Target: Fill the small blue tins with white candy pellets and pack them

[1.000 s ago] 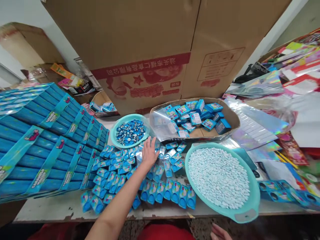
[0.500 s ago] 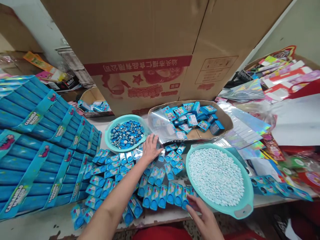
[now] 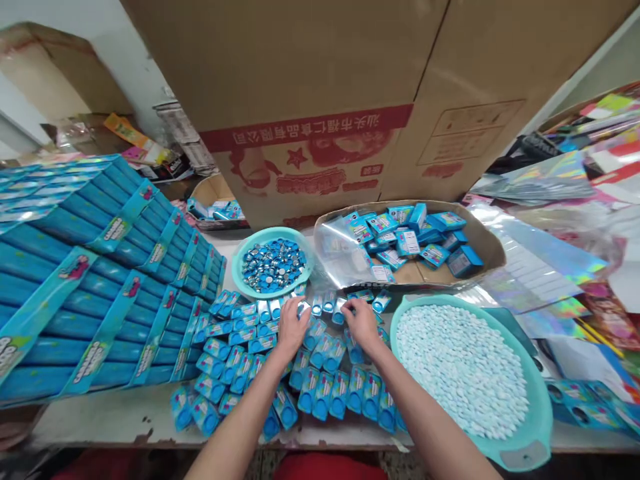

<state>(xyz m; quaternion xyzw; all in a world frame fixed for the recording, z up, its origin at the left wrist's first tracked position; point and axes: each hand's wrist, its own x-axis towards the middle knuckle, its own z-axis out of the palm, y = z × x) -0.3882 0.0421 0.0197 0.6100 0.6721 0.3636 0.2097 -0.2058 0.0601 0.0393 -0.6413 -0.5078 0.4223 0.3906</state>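
Observation:
My left hand (image 3: 293,325) is among small blue candy boxes just below the bowl of tins, its fingers closed around one box whose pale face shows at the fingertips. To its right, my right hand (image 3: 361,321) pinches the edge of another small box (image 3: 339,311) between thumb and fingers. Many more small blue boxes (image 3: 324,395) with round recesses lie in rows around both wrists. A turquoise bowl (image 3: 239,273) holds small blue and silver round pieces. Beside my right forearm stands a larger turquoise colander (image 3: 537,427) full of pale candies.
Stacked blue display cartons (image 3: 120,293) rise at the left. An open cardboard tray (image 3: 487,257) with blue boxes and a clear plastic sheet (image 3: 334,257) sits behind my hands, before a large brown carton (image 3: 320,73). Holographic sheets (image 3: 540,257) lie at the right.
My right hand has moved from the table's front up and inward to the back boxes. My left hand has shifted down slightly beside it. The view has turned somewhat left.

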